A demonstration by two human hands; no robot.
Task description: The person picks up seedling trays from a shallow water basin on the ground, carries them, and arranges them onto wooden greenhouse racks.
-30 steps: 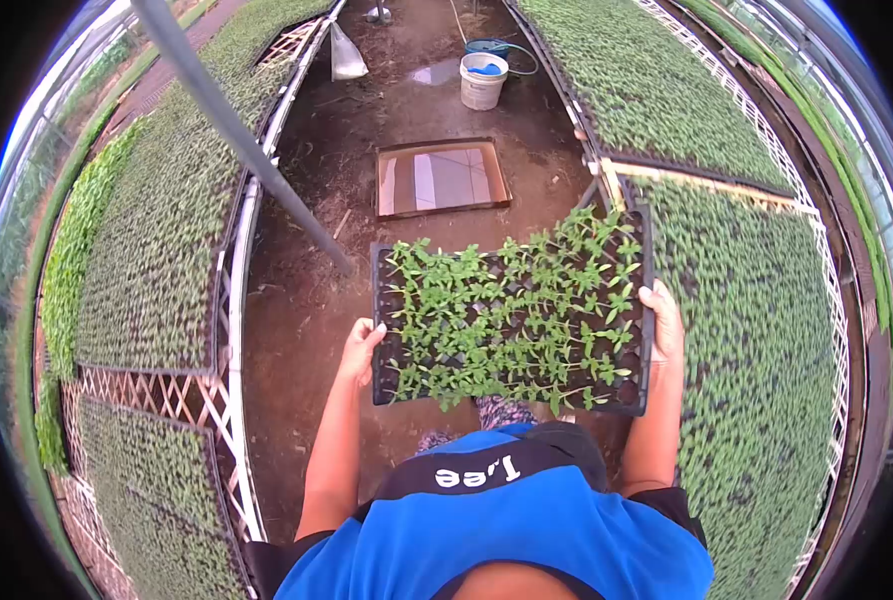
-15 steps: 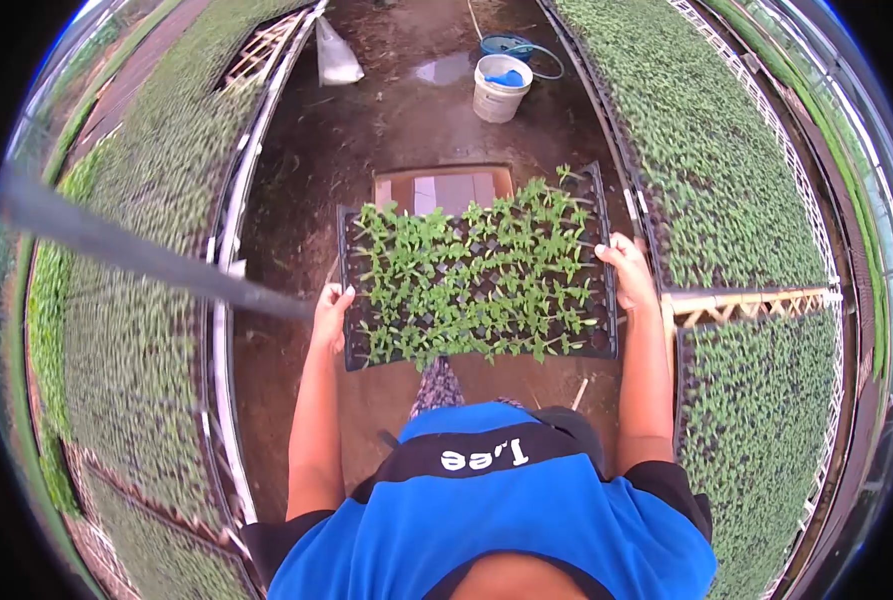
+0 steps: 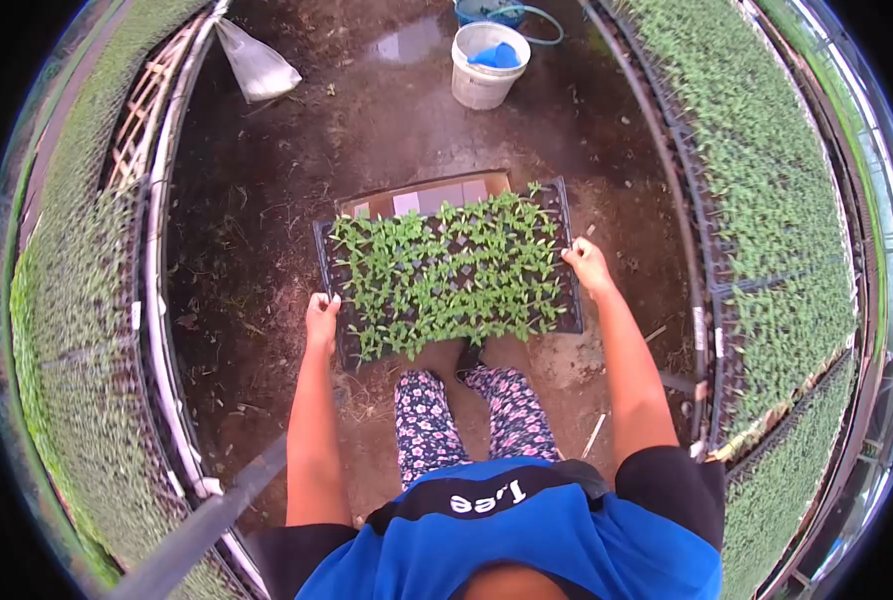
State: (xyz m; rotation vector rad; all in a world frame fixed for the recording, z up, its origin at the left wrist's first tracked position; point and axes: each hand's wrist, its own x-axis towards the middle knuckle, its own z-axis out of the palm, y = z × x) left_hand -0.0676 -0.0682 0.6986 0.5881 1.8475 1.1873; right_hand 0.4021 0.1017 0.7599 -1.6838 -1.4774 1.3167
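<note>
A black seedling tray (image 3: 573,300) full of small green seedlings (image 3: 446,270) is held out in front of me, slightly tilted in view. My left hand (image 3: 322,318) grips its left edge, thumb on top. At the opposite edge my right hand (image 3: 588,266) is closed on the rim, with the fingers beneath partly hidden. Beyond the tray's far side, partly covered by it, lies a shallow rectangular basin (image 3: 428,196) with a light reflection in it.
Ahead on the wet soil path stand a white bucket (image 3: 481,85) with a blue scoop (image 3: 499,56) and a blue tub (image 3: 486,12) with a hose. A white sack (image 3: 256,65) lies left. Seedling beds (image 3: 96,400) line both sides. A grey pole (image 3: 206,515) crosses lower left.
The view has shifted forward along the path and my legs now show. Both hands still hold the tray, which sits slightly left in view. The pole has dropped lower.
</note>
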